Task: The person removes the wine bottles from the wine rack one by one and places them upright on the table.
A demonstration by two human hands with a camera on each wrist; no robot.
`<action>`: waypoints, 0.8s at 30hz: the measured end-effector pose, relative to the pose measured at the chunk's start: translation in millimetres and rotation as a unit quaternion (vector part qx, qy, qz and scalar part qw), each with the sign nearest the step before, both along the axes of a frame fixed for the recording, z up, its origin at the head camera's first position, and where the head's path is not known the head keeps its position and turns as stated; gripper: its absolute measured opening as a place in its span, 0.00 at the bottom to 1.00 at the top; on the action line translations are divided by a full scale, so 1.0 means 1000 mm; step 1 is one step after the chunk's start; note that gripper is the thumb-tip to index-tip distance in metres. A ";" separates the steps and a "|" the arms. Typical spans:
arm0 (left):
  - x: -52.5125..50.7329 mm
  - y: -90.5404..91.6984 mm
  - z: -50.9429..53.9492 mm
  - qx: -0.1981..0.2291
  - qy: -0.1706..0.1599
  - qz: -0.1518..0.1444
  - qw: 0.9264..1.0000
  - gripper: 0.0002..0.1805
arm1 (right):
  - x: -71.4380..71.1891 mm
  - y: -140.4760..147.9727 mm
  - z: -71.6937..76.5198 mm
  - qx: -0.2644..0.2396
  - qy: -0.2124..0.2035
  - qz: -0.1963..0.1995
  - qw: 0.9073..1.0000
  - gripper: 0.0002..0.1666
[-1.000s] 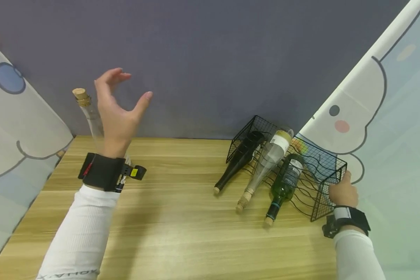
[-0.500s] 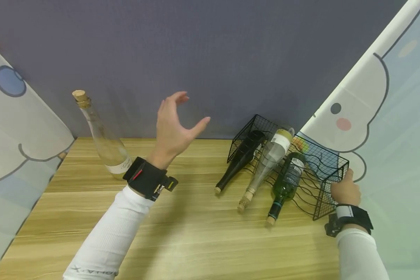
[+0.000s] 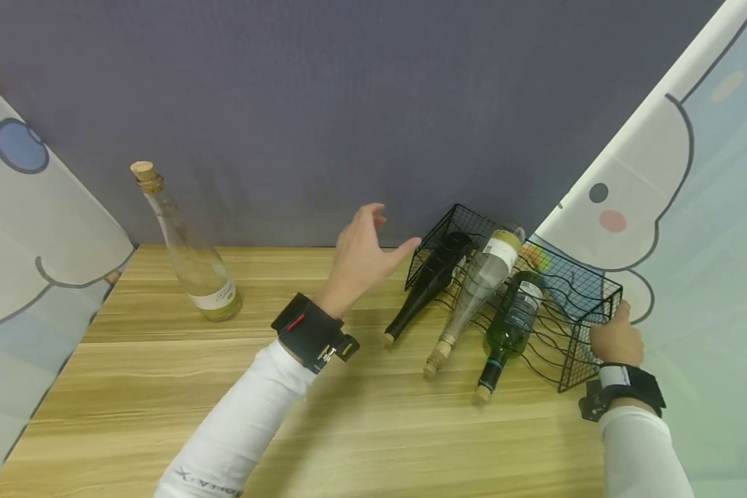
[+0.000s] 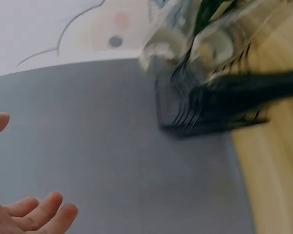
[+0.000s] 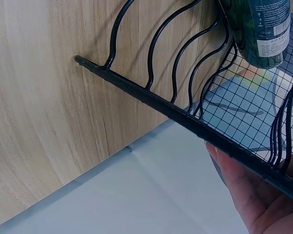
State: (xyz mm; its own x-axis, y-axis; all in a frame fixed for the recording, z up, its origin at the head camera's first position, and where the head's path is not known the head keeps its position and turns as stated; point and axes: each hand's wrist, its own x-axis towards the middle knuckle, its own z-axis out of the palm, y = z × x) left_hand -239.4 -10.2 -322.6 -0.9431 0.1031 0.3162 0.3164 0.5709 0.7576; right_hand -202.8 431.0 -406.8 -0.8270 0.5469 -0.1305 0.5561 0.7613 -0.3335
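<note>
My left hand is held in the air just left of the black wire wine rack, thumb and fingers spread apart with nothing between them. Nearest to it is a black bottle lying in the rack's left end. Beside that lie a clear corked bottle and a green wine bottle, their necks toward me. At the rack's right end my right hand grips the wire frame; in the right wrist view its fingers lie behind the dark edge bar.
Another clear corked bottle stands upright at the left on the wooden table. A grey wall rises behind the table. White panels with cartoon drawings flank both sides, the right panel close to my right hand.
My left hand has moved right and down, from beside the standing clear bottle to near the rack, staying spread. The right hand stays on the rack, and the bottles have not moved.
</note>
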 end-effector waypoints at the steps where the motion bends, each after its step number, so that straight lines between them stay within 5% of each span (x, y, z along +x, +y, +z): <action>1: 0.000 0.005 -0.003 -0.006 -0.012 -0.005 1.000 0.45 | 0.000 0.001 0.000 0.001 0.000 0.000 1.000 0.47; 13: 0.003 0.030 -0.030 -0.009 -0.129 -0.056 0.990 0.45 | 0.000 0.000 -0.002 -0.002 0.001 0.009 1.000 0.47; 24: 0.011 0.063 -0.055 -0.073 -0.128 -0.061 0.987 0.47 | 0.000 0.005 -0.003 -0.007 -0.001 0.011 1.000 0.48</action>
State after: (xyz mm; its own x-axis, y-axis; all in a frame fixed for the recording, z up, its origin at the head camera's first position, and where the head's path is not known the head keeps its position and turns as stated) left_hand -228.3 52.3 -377.3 -0.9678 0.2483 0.0421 0.1984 0.6490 0.7344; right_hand -202.5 435.6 -410.0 -0.8383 0.5270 -0.1397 0.5402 0.7684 -0.3432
